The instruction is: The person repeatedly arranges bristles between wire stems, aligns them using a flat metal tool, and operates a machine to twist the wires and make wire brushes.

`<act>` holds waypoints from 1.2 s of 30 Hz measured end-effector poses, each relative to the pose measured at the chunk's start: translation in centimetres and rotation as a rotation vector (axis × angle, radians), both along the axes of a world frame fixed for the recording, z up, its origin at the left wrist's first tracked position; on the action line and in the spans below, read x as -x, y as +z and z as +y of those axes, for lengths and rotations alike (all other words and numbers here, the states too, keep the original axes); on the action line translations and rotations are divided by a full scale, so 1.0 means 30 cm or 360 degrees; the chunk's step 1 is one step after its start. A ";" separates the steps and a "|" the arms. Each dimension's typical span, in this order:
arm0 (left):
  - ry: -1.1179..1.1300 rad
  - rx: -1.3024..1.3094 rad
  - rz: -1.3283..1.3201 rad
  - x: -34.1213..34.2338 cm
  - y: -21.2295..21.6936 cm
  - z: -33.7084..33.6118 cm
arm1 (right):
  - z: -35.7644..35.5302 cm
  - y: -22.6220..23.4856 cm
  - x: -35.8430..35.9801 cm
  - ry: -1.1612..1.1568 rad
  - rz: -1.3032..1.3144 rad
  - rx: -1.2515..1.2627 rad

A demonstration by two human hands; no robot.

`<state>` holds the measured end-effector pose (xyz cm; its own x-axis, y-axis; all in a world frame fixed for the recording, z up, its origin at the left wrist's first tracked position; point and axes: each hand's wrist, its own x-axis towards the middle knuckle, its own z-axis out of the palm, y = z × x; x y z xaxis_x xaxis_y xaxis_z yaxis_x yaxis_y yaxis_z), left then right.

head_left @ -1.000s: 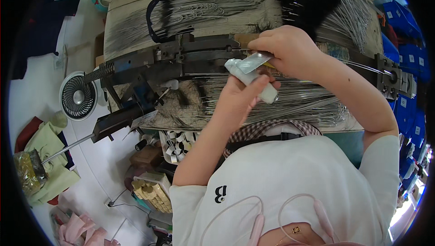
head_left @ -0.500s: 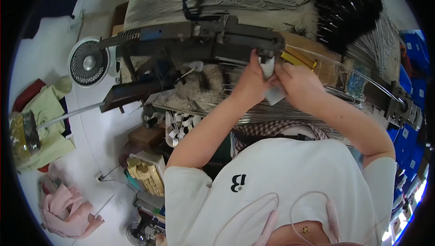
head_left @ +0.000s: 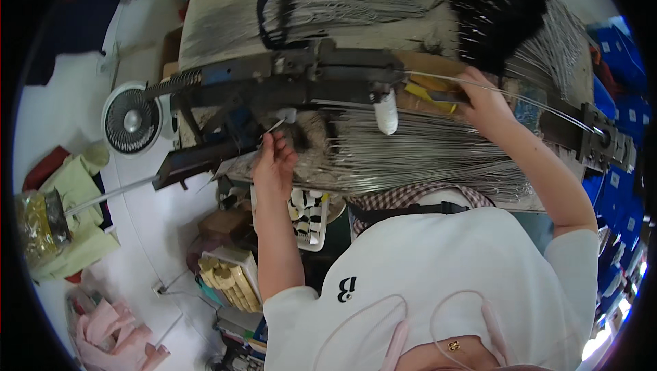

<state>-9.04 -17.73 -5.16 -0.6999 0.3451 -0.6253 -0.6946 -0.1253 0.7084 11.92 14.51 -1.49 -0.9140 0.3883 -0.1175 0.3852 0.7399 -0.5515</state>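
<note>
A worn wooden table fills the upper part of the view, covered with spread bundles of thin grey metal wires. Across it runs a long dark metal bar machine, tilted slightly and reaching from the left side to a bolted end piece at the far right. A thick bunch of black-tipped rods lies at the upper right, and a black strap loop rests over wires at the top. A round white electric fan sits left of the table. A small white cylindrical bottle hangs just under the bar's middle.

The right hand is closed in a pinch on 1 thin grey wire that stretches along the bar towards the right end piece, beside a yellow part. The left hand is lower left, fingers curled together, pinching a short thin wire end just below the bar.
</note>
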 end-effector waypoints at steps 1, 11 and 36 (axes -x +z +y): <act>0.0123 0.0007 0.0022 -0.011 -0.008 0.012 | 0.007 0.005 -0.021 -0.0040 -0.0008 -0.0019; -0.1807 -0.0368 0.0084 -0.279 0.277 0.577 | 0.059 0.328 -0.086 -0.0409 0.0632 0.0747; -0.0848 -0.0890 -0.0600 -0.279 0.201 0.597 | 0.111 0.244 -0.008 0.0114 0.0525 -0.0349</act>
